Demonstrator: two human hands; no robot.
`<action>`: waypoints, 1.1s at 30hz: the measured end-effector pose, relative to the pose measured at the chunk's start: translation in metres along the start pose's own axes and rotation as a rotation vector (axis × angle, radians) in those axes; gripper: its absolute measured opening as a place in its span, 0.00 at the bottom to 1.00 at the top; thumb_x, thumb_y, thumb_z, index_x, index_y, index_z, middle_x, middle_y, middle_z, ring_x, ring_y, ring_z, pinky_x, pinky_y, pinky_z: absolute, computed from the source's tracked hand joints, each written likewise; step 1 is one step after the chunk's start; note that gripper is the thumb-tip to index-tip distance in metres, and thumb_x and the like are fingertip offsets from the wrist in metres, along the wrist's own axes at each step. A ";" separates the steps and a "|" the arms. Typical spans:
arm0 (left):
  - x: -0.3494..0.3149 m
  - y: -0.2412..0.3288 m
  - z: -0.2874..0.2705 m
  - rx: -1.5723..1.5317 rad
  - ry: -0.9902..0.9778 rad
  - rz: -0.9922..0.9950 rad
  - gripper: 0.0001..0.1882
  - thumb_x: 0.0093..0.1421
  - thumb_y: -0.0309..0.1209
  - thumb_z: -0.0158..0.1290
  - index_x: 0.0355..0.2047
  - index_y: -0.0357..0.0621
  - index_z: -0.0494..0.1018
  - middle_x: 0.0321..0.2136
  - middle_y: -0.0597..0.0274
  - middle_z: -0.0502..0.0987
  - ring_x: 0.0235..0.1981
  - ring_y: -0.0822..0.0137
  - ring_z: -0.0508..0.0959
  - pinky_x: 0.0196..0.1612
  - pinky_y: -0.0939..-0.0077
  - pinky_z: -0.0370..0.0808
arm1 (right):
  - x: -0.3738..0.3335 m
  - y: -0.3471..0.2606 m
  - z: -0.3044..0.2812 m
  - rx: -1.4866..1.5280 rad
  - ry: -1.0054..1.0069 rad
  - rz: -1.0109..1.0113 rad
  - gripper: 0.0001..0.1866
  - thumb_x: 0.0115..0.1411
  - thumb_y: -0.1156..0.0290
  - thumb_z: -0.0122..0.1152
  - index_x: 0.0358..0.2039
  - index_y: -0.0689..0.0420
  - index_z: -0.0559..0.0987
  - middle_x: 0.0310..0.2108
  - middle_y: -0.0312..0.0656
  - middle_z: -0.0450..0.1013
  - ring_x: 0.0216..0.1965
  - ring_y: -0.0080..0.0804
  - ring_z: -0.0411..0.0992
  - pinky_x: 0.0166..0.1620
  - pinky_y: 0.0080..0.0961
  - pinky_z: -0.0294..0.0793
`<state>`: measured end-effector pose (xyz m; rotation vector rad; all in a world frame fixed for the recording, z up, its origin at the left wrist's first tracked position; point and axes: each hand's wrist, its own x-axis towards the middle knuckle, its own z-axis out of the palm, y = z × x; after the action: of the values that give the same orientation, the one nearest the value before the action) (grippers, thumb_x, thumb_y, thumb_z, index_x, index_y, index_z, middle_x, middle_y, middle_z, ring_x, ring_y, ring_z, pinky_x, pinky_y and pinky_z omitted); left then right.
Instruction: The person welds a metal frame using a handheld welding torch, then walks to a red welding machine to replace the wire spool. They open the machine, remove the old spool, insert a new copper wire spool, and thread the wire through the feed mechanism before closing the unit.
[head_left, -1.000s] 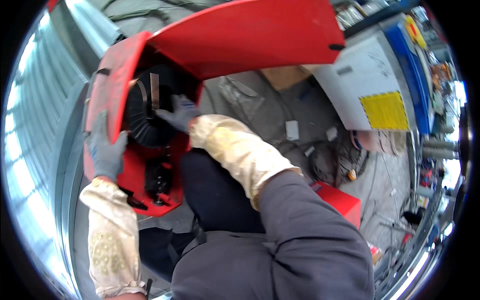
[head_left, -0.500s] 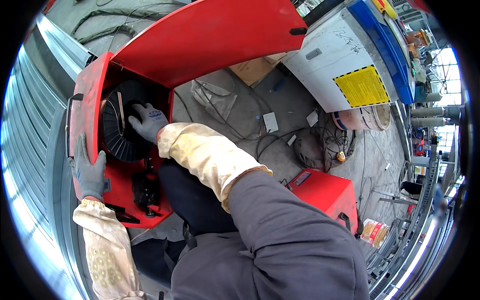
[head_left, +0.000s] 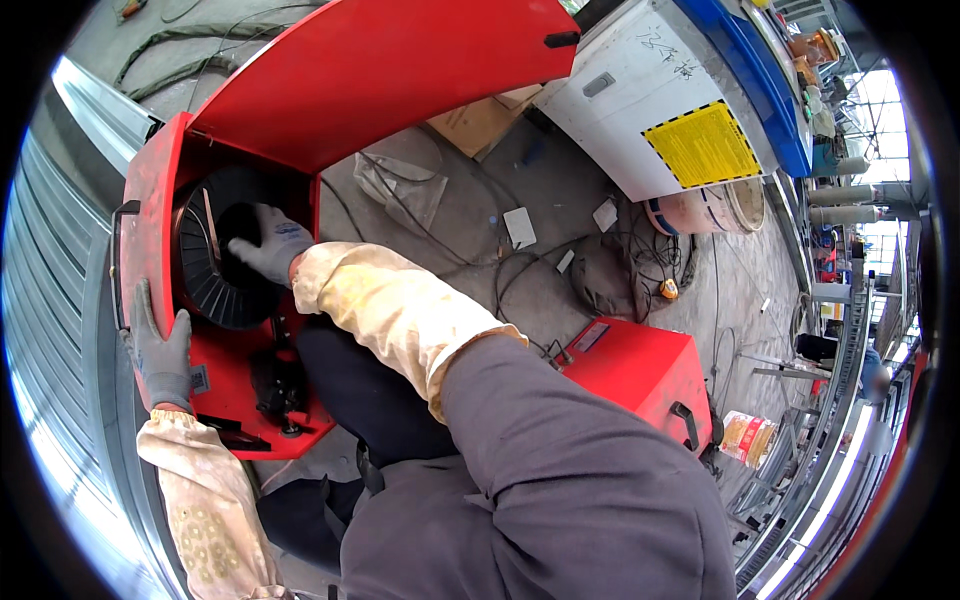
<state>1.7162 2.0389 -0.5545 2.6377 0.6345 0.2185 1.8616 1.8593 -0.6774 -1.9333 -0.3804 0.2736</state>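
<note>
A red metal case [head_left: 152, 215] stands at the left with its lid [head_left: 400, 70] swung up. Inside sits a large black ribbed spool [head_left: 212, 285], with a copper-coloured strip on its face. My right hand [head_left: 272, 245], in a grey glove, reaches into the case, thumb and fingers curled about the spool's dark hub; the fingertips are partly lost against the black. My left hand [head_left: 163, 355], also gloved, lies on the case's near side panel, fingers stretched along it and thumb apart at the panel's edge. Below the spool is a black feed mechanism [head_left: 275, 385].
A second red box [head_left: 640, 375] stands to the right of my knee. Beyond lie cables [head_left: 640, 270], a plastic bag [head_left: 400, 190] and cardboard [head_left: 480, 122]. A white cabinet [head_left: 625, 120] and a bucket [head_left: 715, 208] stand at the far right. Corrugated metal [head_left: 55, 290] runs along the left.
The whole scene has shifted slightly left in view. My right thumb and fingers look a little wider apart at the spool's hub. My left hand stays on the side panel.
</note>
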 end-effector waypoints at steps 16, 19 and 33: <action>0.003 0.002 0.005 0.084 0.027 0.005 0.41 0.51 0.43 0.59 0.65 0.45 0.63 0.64 0.52 0.65 0.67 0.54 0.61 0.71 0.47 0.42 | 0.018 0.053 0.024 -0.099 0.011 -0.071 0.18 0.61 0.59 0.50 0.40 0.56 0.83 0.35 0.56 0.79 0.44 0.61 0.75 0.49 0.49 0.74; 0.001 -0.002 -0.001 0.114 0.033 -0.029 0.41 0.51 0.44 0.59 0.65 0.46 0.63 0.64 0.52 0.65 0.68 0.55 0.61 0.71 0.48 0.42 | 0.018 0.059 0.019 -0.255 -0.366 0.283 0.15 0.58 0.64 0.52 0.38 0.54 0.84 0.39 0.56 0.79 0.46 0.59 0.75 0.49 0.47 0.75; -0.001 0.004 -0.002 0.115 0.067 -0.007 0.41 0.50 0.40 0.60 0.64 0.39 0.64 0.62 0.47 0.66 0.65 0.51 0.64 0.67 0.62 0.57 | 0.014 0.030 0.016 -0.067 -0.042 -0.218 0.19 0.59 0.62 0.51 0.47 0.53 0.82 0.45 0.55 0.77 0.51 0.55 0.73 0.56 0.41 0.72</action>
<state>1.7167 2.0355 -0.5511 2.7474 0.6970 0.2776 1.8730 1.8676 -0.7108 -1.9346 -0.6302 0.1598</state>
